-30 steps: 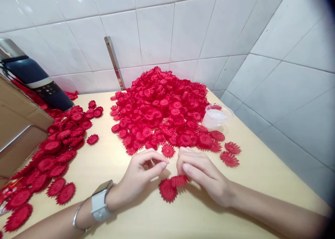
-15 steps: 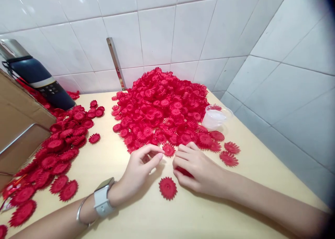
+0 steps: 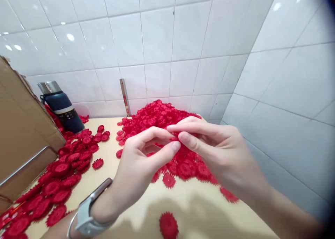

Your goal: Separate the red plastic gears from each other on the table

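Note:
Both hands are raised above the table and meet at the fingertips. My left hand [image 3: 142,162], with a watch on the wrist, pinches a red toothed disc [image 3: 175,138] between thumb and forefinger. From the other side, my right hand [image 3: 222,150] grips the same piece, its thumb and fingers pressed on it. Only a sliver of red shows between the fingers, so its full shape is hidden. Below them a single red toothed disc [image 3: 168,225] lies flat on the table. A large heap of such discs [image 3: 157,115] rises behind the hands, partly covered by them.
Several more discs [image 3: 61,167] spread along the left, beside a cardboard box [image 3: 23,127]. A dark blue bottle [image 3: 65,109] leans near the tiled wall [image 3: 157,33]. A narrow metal strip [image 3: 125,97] stands against that wall. The pale table [image 3: 146,211] runs beneath everything.
Both hands have lifted from the table and come together, now holding a red disc between them. The view has tilted up, and the clear plastic tub is no longer visible.

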{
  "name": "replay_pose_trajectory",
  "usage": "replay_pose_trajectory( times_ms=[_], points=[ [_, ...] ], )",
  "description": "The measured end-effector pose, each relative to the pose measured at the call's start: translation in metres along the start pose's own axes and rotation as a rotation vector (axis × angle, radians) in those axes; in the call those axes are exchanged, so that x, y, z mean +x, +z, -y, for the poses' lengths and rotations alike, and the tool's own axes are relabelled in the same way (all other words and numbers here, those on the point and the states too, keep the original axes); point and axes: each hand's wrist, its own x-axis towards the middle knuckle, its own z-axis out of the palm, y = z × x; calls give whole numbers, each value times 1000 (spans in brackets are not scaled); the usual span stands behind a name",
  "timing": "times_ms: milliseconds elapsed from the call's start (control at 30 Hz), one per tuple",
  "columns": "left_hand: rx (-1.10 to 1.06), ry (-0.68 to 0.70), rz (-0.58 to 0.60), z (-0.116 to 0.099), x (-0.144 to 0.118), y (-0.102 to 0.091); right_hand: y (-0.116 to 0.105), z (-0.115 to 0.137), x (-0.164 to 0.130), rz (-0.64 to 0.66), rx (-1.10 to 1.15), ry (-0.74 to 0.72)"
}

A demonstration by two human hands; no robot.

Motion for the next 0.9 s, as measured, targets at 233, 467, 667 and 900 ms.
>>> replay_pose_trajectory(
  times_ms=[233, 467, 667, 900],
  points=[
    [-45, 45, -40, -8, 11, 3, -6, 9, 5, -45, -46, -61],
    [-116, 49, -79, -2, 12, 3, -4, 7, 2, -64, -92, -138],
    [-121, 85, -116, -1, 11, 4, -5, 4, 2, -95, -194, -200],
    [-78, 59, -128, 0, 8, 4, -5, 4, 2, -108, -310, -215]
  ],
)
